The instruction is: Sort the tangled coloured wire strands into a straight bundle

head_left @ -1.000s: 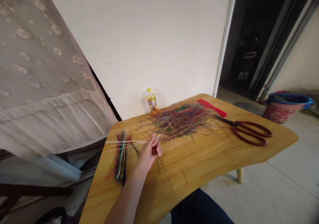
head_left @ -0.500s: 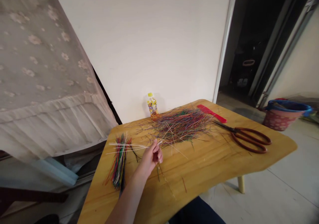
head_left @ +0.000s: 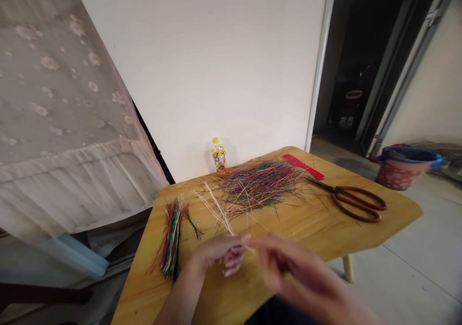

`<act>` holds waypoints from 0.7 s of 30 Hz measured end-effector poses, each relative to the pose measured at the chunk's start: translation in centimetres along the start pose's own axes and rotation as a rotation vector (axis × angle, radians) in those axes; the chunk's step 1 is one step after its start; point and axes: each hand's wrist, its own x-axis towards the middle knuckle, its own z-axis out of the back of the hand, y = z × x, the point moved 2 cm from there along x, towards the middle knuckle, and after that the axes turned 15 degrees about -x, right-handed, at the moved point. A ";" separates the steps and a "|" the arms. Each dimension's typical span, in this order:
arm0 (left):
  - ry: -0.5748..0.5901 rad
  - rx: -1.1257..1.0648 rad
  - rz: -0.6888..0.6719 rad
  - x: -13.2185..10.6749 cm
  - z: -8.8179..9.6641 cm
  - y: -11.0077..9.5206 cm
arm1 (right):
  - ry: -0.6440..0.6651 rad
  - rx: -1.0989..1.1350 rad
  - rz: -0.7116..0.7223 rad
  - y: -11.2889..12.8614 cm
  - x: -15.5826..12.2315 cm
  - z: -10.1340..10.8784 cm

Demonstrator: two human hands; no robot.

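Note:
My left hand is closed around a small bunch of thin white wires. Their long ends fan up and away over the table, and short ends poke out past the thumb. My right hand is blurred by motion, its fingertips close to those of the left. Whether it touches or pinches a wire cannot be made out. Beyond both hands spreads a tangled heap of many-coloured thin wires. On the left lies a sorted bundle of coloured wires, with a few dark wires beside it.
Large scissors with brown handles lie at the right of the wooden table. A red strip rests behind them. A yellow-capped bottle stands against the wall. A pink bin with a blue liner is on the floor.
My left hand has come nearer and turned, so the white wires point away instead of left across the sorted bundle. My right hand has entered from the lower right.

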 end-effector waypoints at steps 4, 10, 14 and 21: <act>0.157 0.148 0.260 0.1 -1.2 1.0 | -0.094 -0.145 -0.121 -4.4 6.1 -0.4; 0.190 0.208 0.305 1.4 -1.1 2.1 | 0.046 -0.013 -0.001 -5.9 7.6 -2.5; 0.267 0.239 0.344 0.7 -1.6 1.6 | 0.034 0.253 -0.116 -6.8 7.5 -1.5; 0.293 0.315 0.282 -0.7 -2.7 0.1 | -0.083 0.550 -0.245 -9.2 6.7 -1.0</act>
